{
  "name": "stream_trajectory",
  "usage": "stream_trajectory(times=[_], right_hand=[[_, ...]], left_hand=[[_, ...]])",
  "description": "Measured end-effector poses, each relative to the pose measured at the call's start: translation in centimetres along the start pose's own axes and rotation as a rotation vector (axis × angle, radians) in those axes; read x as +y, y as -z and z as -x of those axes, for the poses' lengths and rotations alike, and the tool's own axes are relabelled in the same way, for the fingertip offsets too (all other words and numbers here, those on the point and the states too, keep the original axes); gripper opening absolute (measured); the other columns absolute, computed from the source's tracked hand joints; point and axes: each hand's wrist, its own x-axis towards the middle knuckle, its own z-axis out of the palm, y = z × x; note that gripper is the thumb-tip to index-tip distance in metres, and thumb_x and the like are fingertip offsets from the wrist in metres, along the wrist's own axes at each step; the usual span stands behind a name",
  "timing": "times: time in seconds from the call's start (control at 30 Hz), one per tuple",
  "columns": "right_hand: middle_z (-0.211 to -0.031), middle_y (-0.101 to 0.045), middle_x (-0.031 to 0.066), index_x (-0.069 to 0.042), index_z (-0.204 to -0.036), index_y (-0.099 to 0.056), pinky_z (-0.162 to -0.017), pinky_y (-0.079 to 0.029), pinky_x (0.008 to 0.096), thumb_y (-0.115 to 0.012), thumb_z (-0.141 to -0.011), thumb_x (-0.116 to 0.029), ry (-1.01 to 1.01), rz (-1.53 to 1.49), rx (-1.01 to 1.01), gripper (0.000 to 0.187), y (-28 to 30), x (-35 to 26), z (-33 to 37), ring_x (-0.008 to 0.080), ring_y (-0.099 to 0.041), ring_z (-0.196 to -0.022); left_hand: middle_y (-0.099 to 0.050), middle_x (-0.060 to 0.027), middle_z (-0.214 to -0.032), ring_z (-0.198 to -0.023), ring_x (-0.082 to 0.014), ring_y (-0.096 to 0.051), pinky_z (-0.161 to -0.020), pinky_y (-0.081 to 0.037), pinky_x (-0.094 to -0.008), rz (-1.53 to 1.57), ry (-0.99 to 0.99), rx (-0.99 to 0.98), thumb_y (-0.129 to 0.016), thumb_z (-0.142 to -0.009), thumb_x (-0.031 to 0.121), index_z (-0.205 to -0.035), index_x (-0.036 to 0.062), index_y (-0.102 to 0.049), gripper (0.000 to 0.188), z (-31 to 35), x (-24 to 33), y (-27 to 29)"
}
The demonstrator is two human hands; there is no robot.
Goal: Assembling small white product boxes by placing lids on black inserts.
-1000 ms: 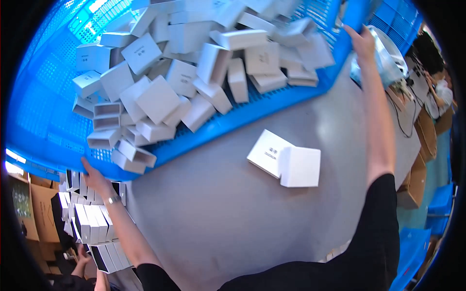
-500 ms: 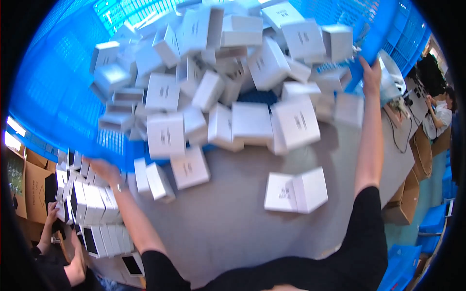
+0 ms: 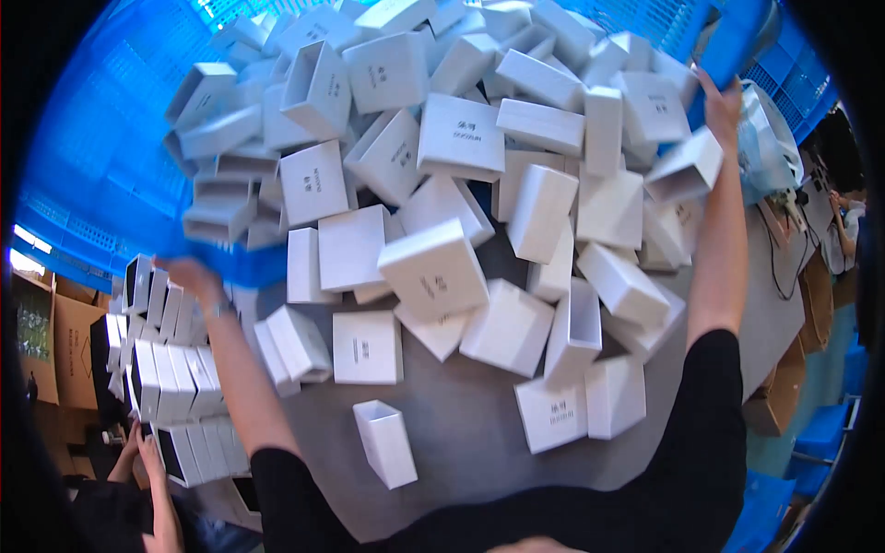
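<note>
A large blue plastic crate [image 3: 101, 175] is tipped toward me, and a heap of white cardboard box halves [image 3: 461, 135] spills from it onto the grey table [image 3: 461, 442]. At the crate's left side my left hand [image 3: 194, 279] is closed on its rim. My right hand [image 3: 724, 111] grips the rim on the far right, fingers partly hidden. Many box halves show their hollow insides, while others lie face down. A narrow open white box half [image 3: 385, 442] lies nearest me, apart from the heap.
Rows of white boxes [image 3: 175, 382] stand left of my left forearm, beside another person's hands [image 3: 143, 452]. Cardboard cartons [image 3: 78, 341] are at the far left. A clear plastic bag [image 3: 767, 138] and a black cable [image 3: 784, 263] lie right. Blue stools [image 3: 816, 442] stand beyond the table edge.
More white box halves have tumbled out of the crate toward me, covering more of the table. My right hand has risen slightly with the crate's rim. Both hands keep hold.
</note>
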Motion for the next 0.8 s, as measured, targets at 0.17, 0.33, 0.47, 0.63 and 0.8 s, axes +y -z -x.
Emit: stream_trajectory(times=[0.17, 0.33, 0.47, 0.63, 0.8], right_hand=[[-0.112, -0.073, 0.0148, 0.002, -0.119, -0.064, -0.09, -0.054, 0.0368, -0.081, -0.083, -0.02, 0.152, -0.166, 0.039, 0.046, 3.7, 2.8, 2.9, 0.0232, -0.069, -0.099], [-0.113, -0.072, 0.0152, 0.002, -0.128, -0.059, -0.09, -0.055, 0.039, -0.08, -0.085, -0.021, 0.014, 0.203, 0.027, 0.053, 3.7, 2.8, -1.2, 0.0253, -0.07, -0.097], [-0.126, -0.067, 0.021, 0.002, -0.138, -0.053, -0.1, -0.05, 0.0387, -0.078, -0.088, -0.034, -0.123, 0.56, -0.111, 0.066, 3.7, 2.0, -1.1, 0.0301, -0.066, -0.114], [-0.147, -0.052, 0.0204, 0.002, -0.147, -0.044, -0.111, -0.042, 0.0401, -0.067, -0.097, -0.031, 0.064, 0.204, -0.429, 0.064, 10.9, -7.6, 13.7, 0.0295, -0.052, -0.135], [-0.151, -0.051, 0.0093, -0.027, -0.143, -0.058, -0.12, -0.026, 0.0535, -0.086, -0.068, -0.057, 0.527, 0.434, -1.136, 0.086, 13.6, -23.4, 37.9, 0.0356, -0.04, -0.145]], left_hand=[[-0.068, -0.0249, -0.117, -0.089, -0.0386, -0.066, -0.078, -0.055, -0.0504, 1.217, 0.859, -0.183, -0.014, -0.108, 0.062, -0.121, -0.0075, -0.053, 0.081, 6.1, 21.8, 6.1], [-0.068, -0.0348, -0.109, -0.095, -0.0452, -0.065, -0.08, -0.055, -0.0505, 0.397, 0.511, -0.223, -0.013, -0.108, 0.059, -0.127, -0.0113, -0.053, 0.083, 3.7, 13.8, 2.1], [-0.063, -0.0276, -0.125, -0.1, -0.0376, -0.065, -0.09, -0.05, -0.043, 0.734, 0.699, -0.43, -0.052, -0.106, 0.038, -0.138, -0.0067, -0.048, 0.055, 4.6, 15.7, 3.8], [-0.057, -0.0172, -0.14, -0.132, -0.0255, -0.052, -0.108, -0.042, -0.0327, 0.925, 0.24, -0.737, -0.065, -0.1, 0.028, -0.146, -0.0045, -0.042, 0.061, 10.3, 20.2, 24.7], [-0.041, -0.0188, -0.155, -0.147, -0.0416, -0.032, -0.115, -0.03, -0.0555, 0.921, -0.503, -1.189, -0.087, -0.066, 0.055, -0.143, 0.0136, -0.055, 0.094, 20.5, 21.8, 46.3]])
